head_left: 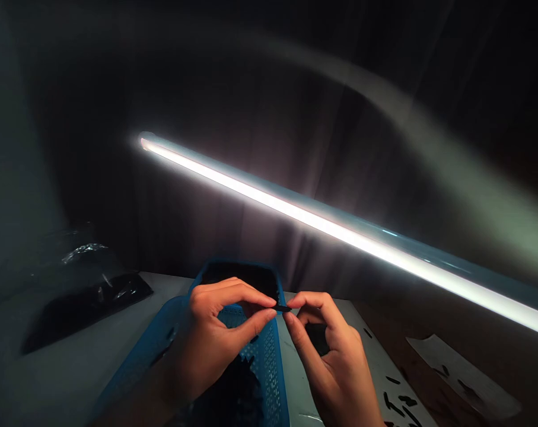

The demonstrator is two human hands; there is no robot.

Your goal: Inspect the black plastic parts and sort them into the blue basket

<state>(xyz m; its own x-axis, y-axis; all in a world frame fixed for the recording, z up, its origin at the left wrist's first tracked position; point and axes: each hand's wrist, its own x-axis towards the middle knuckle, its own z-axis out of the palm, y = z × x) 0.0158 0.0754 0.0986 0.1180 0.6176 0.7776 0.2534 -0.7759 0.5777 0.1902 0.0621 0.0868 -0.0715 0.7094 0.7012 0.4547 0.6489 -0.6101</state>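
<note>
On the far left, a plastic bag (79, 296) with dark things inside lies on a white table (73, 379). Next is a blue plastic basket (269, 379) with many small holes in its wall, and a dark pile of pieces (228, 388) is inside it. The left hand (215, 338) is over the basket and holds a small black piece (283, 308) in a narrow pinch. The right hand (335, 362) is close beside and pinches the other end, so the piece is in the air between both hands. More black pieces (397, 403) lie on the table at right, and a white paper sheet (462, 376) is further right. A long bright lamp tube (322, 222) crosses above everything.
</note>
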